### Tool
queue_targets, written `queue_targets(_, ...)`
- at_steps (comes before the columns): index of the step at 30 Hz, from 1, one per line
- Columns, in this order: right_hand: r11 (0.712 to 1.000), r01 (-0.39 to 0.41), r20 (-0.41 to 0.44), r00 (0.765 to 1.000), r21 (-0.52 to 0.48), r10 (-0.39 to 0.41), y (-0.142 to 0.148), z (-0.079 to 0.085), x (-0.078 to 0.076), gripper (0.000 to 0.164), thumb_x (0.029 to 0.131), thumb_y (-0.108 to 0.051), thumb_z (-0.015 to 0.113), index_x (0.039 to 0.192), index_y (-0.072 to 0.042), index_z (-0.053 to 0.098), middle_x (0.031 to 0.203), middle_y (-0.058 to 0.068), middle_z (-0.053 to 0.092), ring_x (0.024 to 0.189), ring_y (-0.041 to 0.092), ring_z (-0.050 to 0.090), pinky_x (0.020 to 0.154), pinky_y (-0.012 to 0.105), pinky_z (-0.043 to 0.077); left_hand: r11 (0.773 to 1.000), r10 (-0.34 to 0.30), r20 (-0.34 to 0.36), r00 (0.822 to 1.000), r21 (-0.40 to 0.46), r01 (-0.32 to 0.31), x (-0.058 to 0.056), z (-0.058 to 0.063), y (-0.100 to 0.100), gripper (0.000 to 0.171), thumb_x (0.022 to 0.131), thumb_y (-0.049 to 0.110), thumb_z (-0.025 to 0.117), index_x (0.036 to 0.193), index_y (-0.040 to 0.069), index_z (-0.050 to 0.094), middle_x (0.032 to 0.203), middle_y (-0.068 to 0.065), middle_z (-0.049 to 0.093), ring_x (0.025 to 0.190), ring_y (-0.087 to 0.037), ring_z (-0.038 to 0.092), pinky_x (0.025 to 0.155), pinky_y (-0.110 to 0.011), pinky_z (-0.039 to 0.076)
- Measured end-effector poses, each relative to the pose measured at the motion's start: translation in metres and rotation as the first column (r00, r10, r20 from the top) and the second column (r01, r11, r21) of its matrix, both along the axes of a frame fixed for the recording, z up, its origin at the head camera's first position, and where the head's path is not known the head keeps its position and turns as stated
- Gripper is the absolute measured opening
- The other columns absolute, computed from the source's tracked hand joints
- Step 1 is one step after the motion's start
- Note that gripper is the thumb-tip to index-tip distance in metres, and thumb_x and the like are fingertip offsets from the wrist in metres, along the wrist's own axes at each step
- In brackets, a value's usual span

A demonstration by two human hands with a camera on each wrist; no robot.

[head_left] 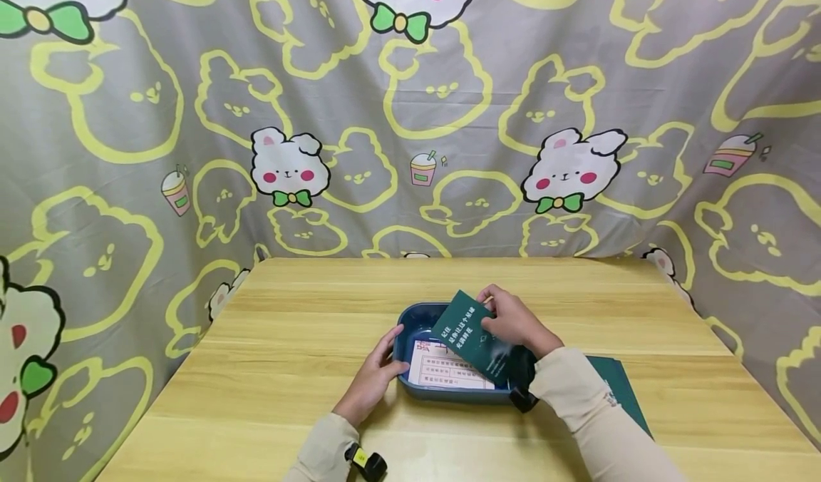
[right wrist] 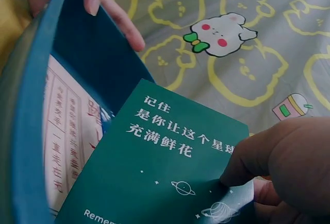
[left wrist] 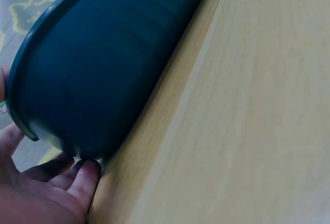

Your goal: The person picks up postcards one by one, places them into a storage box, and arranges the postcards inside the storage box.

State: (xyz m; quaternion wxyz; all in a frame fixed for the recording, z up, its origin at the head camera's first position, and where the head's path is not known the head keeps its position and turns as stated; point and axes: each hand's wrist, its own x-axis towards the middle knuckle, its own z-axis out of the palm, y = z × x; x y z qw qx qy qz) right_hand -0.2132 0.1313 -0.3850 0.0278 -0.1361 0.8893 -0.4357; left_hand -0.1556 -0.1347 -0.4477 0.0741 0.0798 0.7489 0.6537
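Observation:
A dark blue rectangular basin (head_left: 449, 395) sits on the table, and my left hand (head_left: 372, 375) grips its left end, thumb over the rim and fingers at the outer wall. My right hand (head_left: 516, 321) pinches a green card (head_left: 471, 336) with white Chinese lettering and small planet drawings. The card is tilted over the basin's right part; its lower end reaches inside the rim. Under it in the basin lies a white card (head_left: 442, 371) with red printing, partly covered. In the right wrist view the thumb presses on the green card's (right wrist: 165, 157) face.
On the table right of the basin lie green sheets or cards (head_left: 618, 389), partly hidden by the right sleeve. The wooden table (head_left: 308, 311) meets a grey curtain (head_left: 365, 218) with cartoon animals behind it. Black cameras are strapped to both wrists.

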Motion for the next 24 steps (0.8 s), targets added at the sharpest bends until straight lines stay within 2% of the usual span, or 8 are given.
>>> queue_targets(14, 0.992, -0.068, -0.019, 0.997, 0.11, 0.071, -0.026, -0.012, 0.006, 0.027, 0.08, 0.006, 0.059, 0.102, -0.009, 0.054, 0.085, 0.006, 0.057, 0.074, 0.019, 0.054, 0.064, 0.034, 0.05, 1.0, -0.015, -0.006, 1.0, 0.009, 0.015, 0.0, -0.004, 0.0, 0.064, 0.09, 0.006, 0.054, 0.148, 0.023, 0.03, 0.152, -0.027, 0.023, 0.134, -0.046, 0.029, 0.108, -0.061, 0.028)
queue_targets(24, 0.974, -0.1, -0.07, 0.991, 0.204, 0.117, -0.041, -0.014, 0.008, 0.027, 0.076, 0.007, 0.067, 0.095, -0.011, 0.058, 0.092, 0.005, 0.058, 0.084, 0.02, 0.053, 0.08, 0.041, 0.053, 1.0, -0.011, -0.004, 1.0, 0.014, 0.011, -0.002, -0.002, -0.001, 0.064, 0.09, 0.006, 0.053, 0.147, 0.023, 0.031, 0.152, -0.025, 0.025, 0.133, -0.045, 0.029, 0.109, -0.061, 0.028)
